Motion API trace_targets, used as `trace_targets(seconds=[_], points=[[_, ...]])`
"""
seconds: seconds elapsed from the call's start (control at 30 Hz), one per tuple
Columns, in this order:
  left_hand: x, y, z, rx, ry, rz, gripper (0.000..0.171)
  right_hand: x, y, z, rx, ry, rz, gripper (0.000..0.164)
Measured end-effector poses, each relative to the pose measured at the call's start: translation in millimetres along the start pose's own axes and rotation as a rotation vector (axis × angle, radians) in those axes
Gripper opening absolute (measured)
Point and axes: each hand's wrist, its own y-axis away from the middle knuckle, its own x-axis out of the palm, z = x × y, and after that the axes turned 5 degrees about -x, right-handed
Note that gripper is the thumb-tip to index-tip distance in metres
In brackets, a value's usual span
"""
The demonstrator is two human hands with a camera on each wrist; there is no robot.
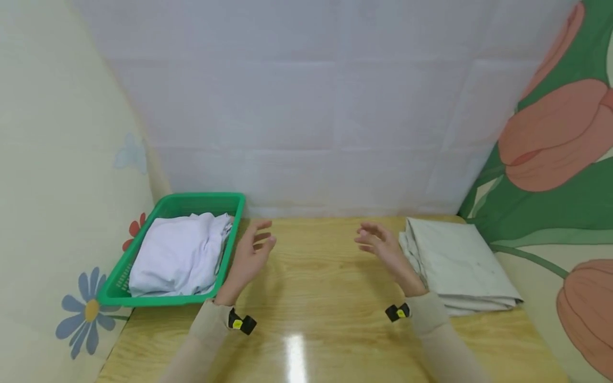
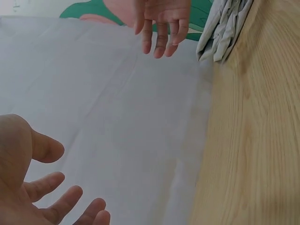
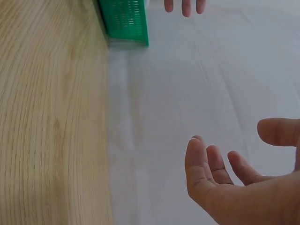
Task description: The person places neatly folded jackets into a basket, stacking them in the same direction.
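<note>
My left hand (image 1: 251, 249) hovers over the table beside the right rim of a green plastic basket (image 1: 234, 239), its fingers loosely bent and holding nothing. In the basket lies a folded white cloth (image 1: 179, 255). My right hand (image 1: 383, 246) is held above the table at the left edge of a folded pale grey-green cloth (image 1: 464, 260), fingers relaxed and nothing between them. The palms face each other across a gap. In the left wrist view the left hand (image 2: 42, 183) shows spread fingers; the right wrist view has the right hand (image 3: 239, 178) gently curved.
A wooden table (image 1: 311, 287) spans the space between basket and grey-green cloth. Behind it hangs a white sheet (image 1: 306, 117). Flower-printed cloth walls (image 1: 551, 213) border the table at left and right. Each wrist wears a small black strap camera (image 1: 242, 322).
</note>
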Motion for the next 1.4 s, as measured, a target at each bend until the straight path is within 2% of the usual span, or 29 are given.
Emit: trace_targets(seconds=[0.33,0.57,0.87,1.1,1.4], points=[[36.6,-12.4,-11.5,0.01,0.02,0.081,0.044,-38,6,9,-0.009,0.103,-0.031,0.051],[57.6,-21.1,-14.1,0.035,0.014,0.125,0.046,-57,7,17,-0.05,0.113,-0.055,0.049],[82.0,-26.1,-18.1,0.037,0.052,0.158,0.047,-85,9,15,-0.069,0.169,-0.092,0.05],[105.4,-35.0,-23.6,0.028,0.026,0.215,0.048,-104,12,13,-0.083,0.161,-0.142,0.047],[133.1,-46.1,-23.9,-0.012,0.006,0.254,0.048,-134,18,-2,-0.065,0.229,-0.179,0.056]])
